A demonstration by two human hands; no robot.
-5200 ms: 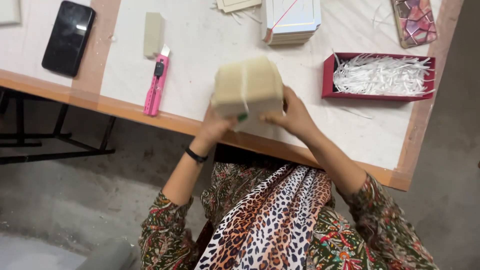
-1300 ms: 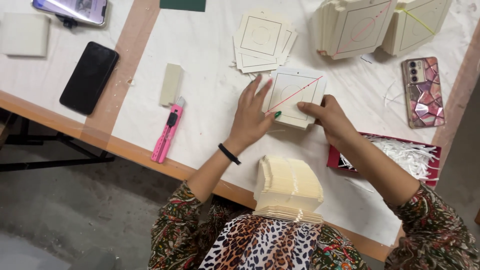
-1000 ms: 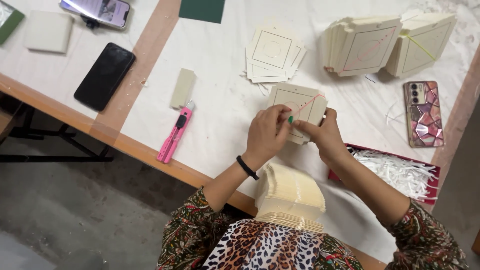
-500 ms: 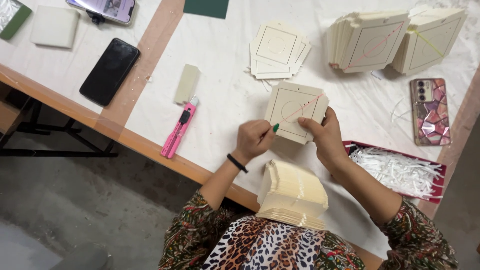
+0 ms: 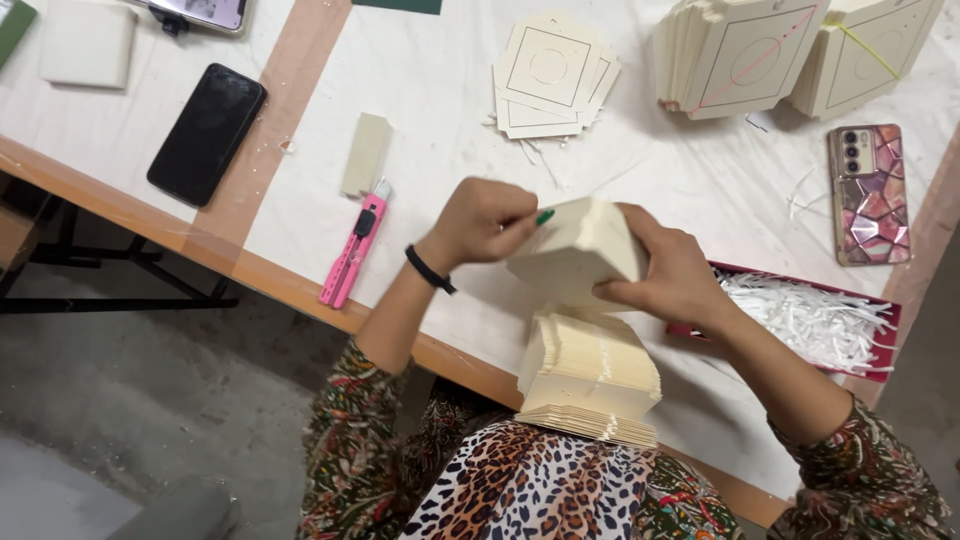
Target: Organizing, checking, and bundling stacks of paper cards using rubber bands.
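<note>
Card bundle, cream, is sitting between both our hands above the table's near edge, tilted, just over the taller cream stack in our lap.

We're working largest down:
- Table, covered in white sheet with tan tape strips, is carrying everything else.
- Red tray of white paper shreds is lying just right of our right wrist.
- Two banded card bundles are leaning at the far right: one with a red band, one with a yellow band.
- Loose cut cards are fanning out at far centre.
- Black phone is lying left on the tape strip; patterned-case phone is lying far right.
- Pink utility knife is pointing at the near edge, a small cream block just beyond it.

Right hand is clamping the bundle's right side, fingers wrapped over it. Left hand is pinching at the bundle's top left corner, fingers closed. Left wrist is wearing a black band.
</note>
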